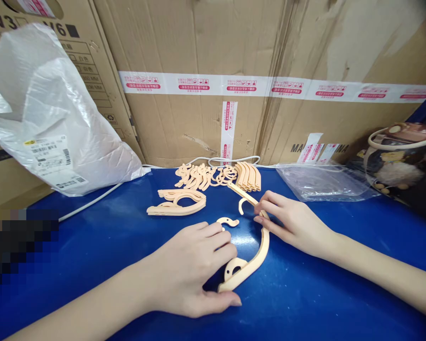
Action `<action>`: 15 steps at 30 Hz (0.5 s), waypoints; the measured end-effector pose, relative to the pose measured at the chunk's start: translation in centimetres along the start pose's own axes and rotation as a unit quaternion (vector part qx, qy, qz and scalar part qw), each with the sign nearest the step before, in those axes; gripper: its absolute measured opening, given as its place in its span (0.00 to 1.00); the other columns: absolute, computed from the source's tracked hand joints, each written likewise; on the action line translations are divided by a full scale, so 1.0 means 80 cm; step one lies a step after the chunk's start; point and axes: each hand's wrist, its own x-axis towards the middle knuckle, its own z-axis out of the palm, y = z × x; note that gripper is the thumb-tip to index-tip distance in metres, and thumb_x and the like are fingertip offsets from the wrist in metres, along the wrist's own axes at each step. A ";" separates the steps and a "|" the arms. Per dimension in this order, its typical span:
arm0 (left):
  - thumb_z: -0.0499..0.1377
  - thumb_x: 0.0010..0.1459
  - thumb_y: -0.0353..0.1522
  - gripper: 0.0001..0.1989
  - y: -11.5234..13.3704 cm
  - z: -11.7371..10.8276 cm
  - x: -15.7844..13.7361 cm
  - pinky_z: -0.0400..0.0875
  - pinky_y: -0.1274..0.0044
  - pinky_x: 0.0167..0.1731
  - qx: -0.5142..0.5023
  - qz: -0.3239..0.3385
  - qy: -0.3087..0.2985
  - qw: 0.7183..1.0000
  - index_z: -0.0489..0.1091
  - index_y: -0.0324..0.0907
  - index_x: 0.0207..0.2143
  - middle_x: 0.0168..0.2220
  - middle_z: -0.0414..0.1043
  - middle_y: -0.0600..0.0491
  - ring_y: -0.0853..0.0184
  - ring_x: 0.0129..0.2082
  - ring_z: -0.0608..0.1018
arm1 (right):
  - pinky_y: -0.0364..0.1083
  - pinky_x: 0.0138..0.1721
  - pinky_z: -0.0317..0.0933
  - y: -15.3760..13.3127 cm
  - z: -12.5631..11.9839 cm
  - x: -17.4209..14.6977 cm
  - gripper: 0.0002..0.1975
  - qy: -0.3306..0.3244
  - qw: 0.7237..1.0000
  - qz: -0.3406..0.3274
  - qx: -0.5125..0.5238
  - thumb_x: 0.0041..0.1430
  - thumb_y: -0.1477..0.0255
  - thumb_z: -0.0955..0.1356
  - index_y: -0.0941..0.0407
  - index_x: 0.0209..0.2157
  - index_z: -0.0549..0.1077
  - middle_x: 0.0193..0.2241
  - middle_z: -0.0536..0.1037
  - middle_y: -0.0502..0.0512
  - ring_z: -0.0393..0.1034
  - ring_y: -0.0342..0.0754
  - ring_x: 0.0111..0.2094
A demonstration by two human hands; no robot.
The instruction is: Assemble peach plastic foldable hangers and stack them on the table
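Note:
A cream plastic folding hanger point(261, 253) lies unfolded on the blue tabletop, one arm toward me and the other pointing away. My right hand point(287, 220) is closed, thumb and fingers pinching it near its middle joint. My left hand point(199, 265) is curled at the near arm's end, its thumb beside the tip; the fingertips are partly hidden. Next to that arm sits a rounded piece with holes point(230, 269). Just beyond my left fingers is a small curved hook piece point(230, 221), partly covered by the hand.
Folded hangers point(177, 202) lie stacked at left of centre. Behind them are loose hooks point(199, 176) and a stack of hanger arms point(248, 176). A white plastic package point(53, 109) leans left; a clear bag point(323, 182) and a dark bag point(397, 166) lie right. Cardboard boxes point(191, 42) stand behind.

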 end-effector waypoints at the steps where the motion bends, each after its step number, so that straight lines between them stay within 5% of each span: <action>1: 0.61 0.53 0.43 0.16 0.001 -0.001 0.000 0.59 0.73 0.31 -0.002 0.000 0.002 1.000 0.69 0.39 0.36 0.34 0.69 0.52 0.63 0.33 0.68 | 0.46 0.36 0.63 0.000 0.000 0.000 0.09 -0.001 1.000 -0.004 0.002 0.67 0.66 0.59 0.55 0.37 0.68 0.36 0.69 0.54 0.67 0.47 0.34; 7: 0.54 0.55 0.29 0.09 -0.006 0.000 0.000 0.62 0.71 0.34 0.057 -0.022 0.033 0.998 0.70 0.39 0.39 0.34 0.70 0.51 0.62 0.34 0.69 | 0.45 0.35 0.61 0.000 0.000 0.000 0.10 -0.012 0.999 -0.039 0.001 0.67 0.69 0.59 0.56 0.37 0.69 0.36 0.69 0.54 0.66 0.46 0.35; 15: 0.49 0.63 0.29 0.14 -0.018 0.006 0.000 0.67 0.66 0.40 0.167 -0.007 0.073 0.983 0.67 0.37 0.49 0.39 0.71 0.49 0.60 0.39 0.72 | 0.44 0.35 0.59 0.000 0.000 -0.001 0.12 -0.033 0.993 -0.112 -0.022 0.68 0.71 0.57 0.57 0.38 0.69 0.37 0.68 0.55 0.63 0.44 0.32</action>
